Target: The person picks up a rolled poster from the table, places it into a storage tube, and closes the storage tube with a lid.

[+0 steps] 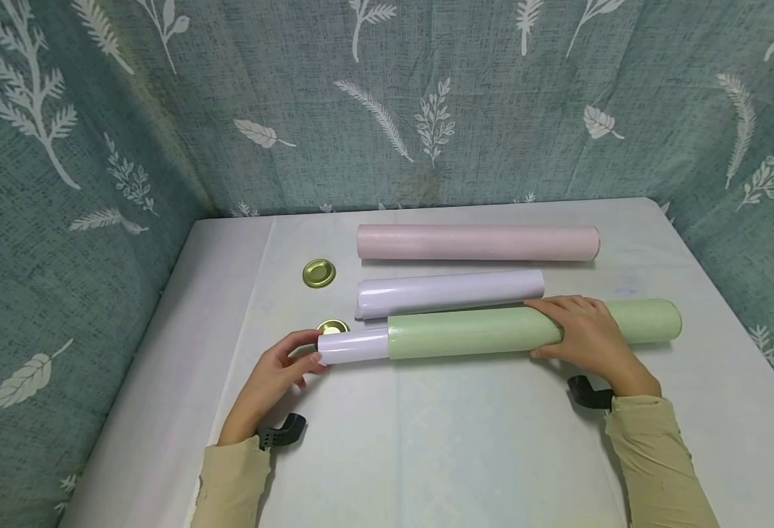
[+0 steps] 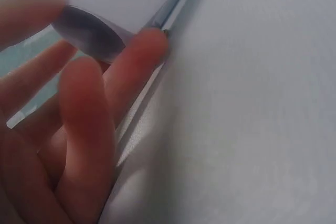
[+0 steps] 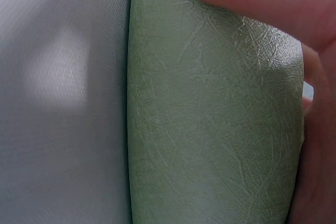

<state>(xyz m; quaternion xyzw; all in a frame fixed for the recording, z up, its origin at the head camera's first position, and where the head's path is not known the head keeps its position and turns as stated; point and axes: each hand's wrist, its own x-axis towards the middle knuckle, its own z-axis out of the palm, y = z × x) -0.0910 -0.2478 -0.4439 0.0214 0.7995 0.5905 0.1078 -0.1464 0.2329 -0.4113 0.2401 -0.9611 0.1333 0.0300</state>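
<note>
A long pale green tube [image 1: 466,334] lies sideways on the table. From its left end sticks out a narrower pale lavender paper roll [image 1: 353,346]. My left hand [image 1: 277,378] pinches the free end of this roll between thumb and fingers; the roll's hollow opening [image 2: 89,32] shows in the left wrist view. Towards the tube's right part, my right hand [image 1: 585,334] grips it from above, thumb on the near side. The right wrist view shows the tube's creased green surface [image 3: 210,124] under the hand. How far the roll reaches inside the tube is hidden.
Just behind the green tube lies another pale lavender roll [image 1: 449,293], and a pink roll [image 1: 479,243] farther back. One gold lid [image 1: 319,273] rests on the left; a second gold lid [image 1: 331,326] is partly covered by the narrow roll. Leaf-patterned curtains [image 1: 426,169] surround the white table [image 1: 479,455].
</note>
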